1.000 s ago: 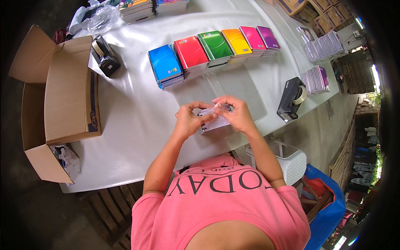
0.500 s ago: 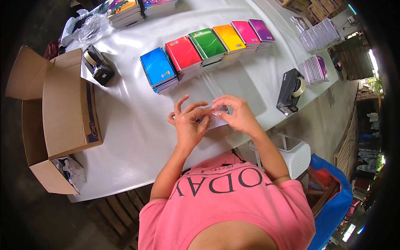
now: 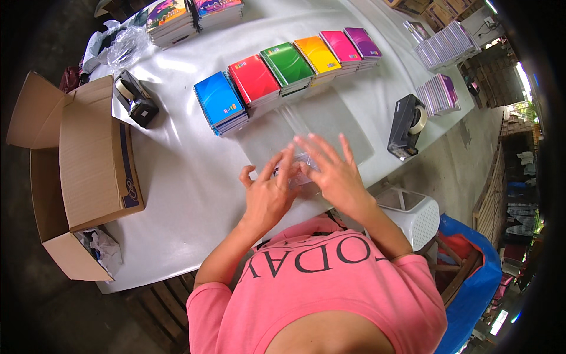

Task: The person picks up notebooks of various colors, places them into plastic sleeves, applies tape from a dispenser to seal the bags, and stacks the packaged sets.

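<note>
A small pack in shiny clear plastic [image 3: 303,174] lies at the table's near edge, mostly covered by my hands; what is inside it is hard to make out. My left hand [image 3: 267,194] rests at its left side, fingers stretched out and parted. Over its right side, my right hand [image 3: 341,180] has its fingers spread and slightly blurred. Just beyond them, a flat transparent plastic sheet [image 3: 342,121] lies on the table. Past the sheet stands a row of spiral notebook stacks, from a blue stack [image 3: 219,100] through a green stack [image 3: 287,64] to a purple stack [image 3: 362,42].
An open cardboard box [image 3: 94,159] stands at the left edge, beside a black tape dispenser [image 3: 137,100]. Another tape dispenser [image 3: 405,127] is at the right, near bundled notebooks [image 3: 437,95]. More book stacks [image 3: 171,23] are far left. A white plastic stool [image 3: 413,218] is at right.
Both hands have gone from pinching at the clear plastic to spread fingers over it. My right hand's fingers have straightened and point away from me. The view has shifted slightly.
</note>
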Motion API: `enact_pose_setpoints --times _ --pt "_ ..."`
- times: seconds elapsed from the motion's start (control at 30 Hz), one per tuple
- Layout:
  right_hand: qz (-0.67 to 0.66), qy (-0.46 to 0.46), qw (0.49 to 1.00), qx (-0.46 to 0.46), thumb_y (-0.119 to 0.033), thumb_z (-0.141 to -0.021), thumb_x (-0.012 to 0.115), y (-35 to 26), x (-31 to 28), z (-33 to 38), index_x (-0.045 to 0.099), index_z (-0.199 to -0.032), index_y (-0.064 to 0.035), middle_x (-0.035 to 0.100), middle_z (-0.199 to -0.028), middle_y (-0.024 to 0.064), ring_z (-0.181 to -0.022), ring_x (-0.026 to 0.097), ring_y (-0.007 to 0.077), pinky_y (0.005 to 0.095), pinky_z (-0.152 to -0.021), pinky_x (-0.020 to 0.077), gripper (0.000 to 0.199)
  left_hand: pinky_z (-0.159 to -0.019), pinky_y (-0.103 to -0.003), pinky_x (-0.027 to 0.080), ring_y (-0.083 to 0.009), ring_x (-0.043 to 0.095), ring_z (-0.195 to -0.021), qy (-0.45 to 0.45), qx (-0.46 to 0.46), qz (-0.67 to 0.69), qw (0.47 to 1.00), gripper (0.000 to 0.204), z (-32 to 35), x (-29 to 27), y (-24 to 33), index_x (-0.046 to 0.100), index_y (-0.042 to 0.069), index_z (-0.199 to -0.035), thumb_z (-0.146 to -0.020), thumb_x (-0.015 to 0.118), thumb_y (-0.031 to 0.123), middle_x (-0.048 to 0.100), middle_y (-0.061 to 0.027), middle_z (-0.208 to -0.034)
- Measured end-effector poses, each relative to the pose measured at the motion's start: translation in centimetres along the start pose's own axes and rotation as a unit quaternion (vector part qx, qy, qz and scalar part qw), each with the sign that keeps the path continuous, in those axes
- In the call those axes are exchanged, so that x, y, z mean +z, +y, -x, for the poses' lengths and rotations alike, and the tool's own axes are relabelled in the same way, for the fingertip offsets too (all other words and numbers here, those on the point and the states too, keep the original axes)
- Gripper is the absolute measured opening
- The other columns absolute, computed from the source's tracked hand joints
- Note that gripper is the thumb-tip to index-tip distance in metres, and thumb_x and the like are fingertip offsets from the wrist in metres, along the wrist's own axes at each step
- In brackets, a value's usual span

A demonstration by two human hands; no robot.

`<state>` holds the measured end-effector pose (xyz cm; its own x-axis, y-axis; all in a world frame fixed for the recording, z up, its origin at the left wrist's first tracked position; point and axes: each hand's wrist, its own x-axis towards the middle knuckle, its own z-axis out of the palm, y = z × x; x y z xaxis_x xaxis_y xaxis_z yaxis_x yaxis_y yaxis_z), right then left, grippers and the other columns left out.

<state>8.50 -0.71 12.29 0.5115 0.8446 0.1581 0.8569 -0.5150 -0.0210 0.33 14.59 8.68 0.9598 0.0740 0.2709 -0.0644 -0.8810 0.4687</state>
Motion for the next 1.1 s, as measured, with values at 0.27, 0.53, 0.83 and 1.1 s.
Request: enact_pose_setpoints --times 0.27,0.53,0.83,1.1 --pt "-0.179 0.215 0.902 0.328 -0.014 -0.081 0.063 9.7 1.1 7.6 0.066 -0.104 -0.0067 0.051 -0.126 0.0156 -0.119 0.046 0.0316 0.0385 -0.100 0.0357 0.025 -0.090 -0.043 0.020 -0.0061 0.057 -0.107 0.106 0.106 -0.054 0.987 0.026 2.3 2.5 -0.8 0.067 0.018 -0.106 -0.081 0.063 0.013 0.065 0.0044 -0.113" --pt "-0.468 0.160 0.489 0.719 -0.046 -0.080 0.068 23.1 4.5 14.1 0.065 -0.101 -0.0141 0.056 -0.115 0.0050 -0.110 0.049 0.0248 0.0501 -0.093 0.0335 0.038 -0.088 -0.043 0.022 -0.0067 0.058 -0.104 0.105 0.125 -0.052 0.985 0.027 1.8 2.5 -0.8 0.067 0.019 -0.105 -0.079 0.064 0.012 0.066 0.0044 -0.110" --pt "-0.738 0.426 0.366 0.374 -0.028 -0.090 0.056 20.2 9.9 20.6 0.060 -0.107 -0.0098 0.049 -0.128 -0.0029 -0.121 0.041 0.0150 0.0588 -0.103 0.0231 0.025 -0.087 -0.042 0.024 -0.0062 0.058 -0.104 0.103 0.120 -0.052 0.986 0.027 2.0 2.5 -1.0 0.067 0.019 -0.105 -0.078 0.066 0.013 0.065 0.0044 -0.112" --pt "-0.197 0.236 0.710 0.633 -0.024 -0.086 0.060 16.7 11.0 21.7 0.064 -0.112 -0.0087 0.062 -0.110 0.0039 -0.113 0.050 0.0182 0.0422 -0.100 0.0326 0.031 -0.066 -0.028 0.034 -0.0143 0.059 -0.103 0.130 0.128 0.032 0.983 0.036 2.0 3.2 -1.0 0.067 0.014 -0.107 -0.073 0.068 0.002 0.061 0.0016 -0.100"
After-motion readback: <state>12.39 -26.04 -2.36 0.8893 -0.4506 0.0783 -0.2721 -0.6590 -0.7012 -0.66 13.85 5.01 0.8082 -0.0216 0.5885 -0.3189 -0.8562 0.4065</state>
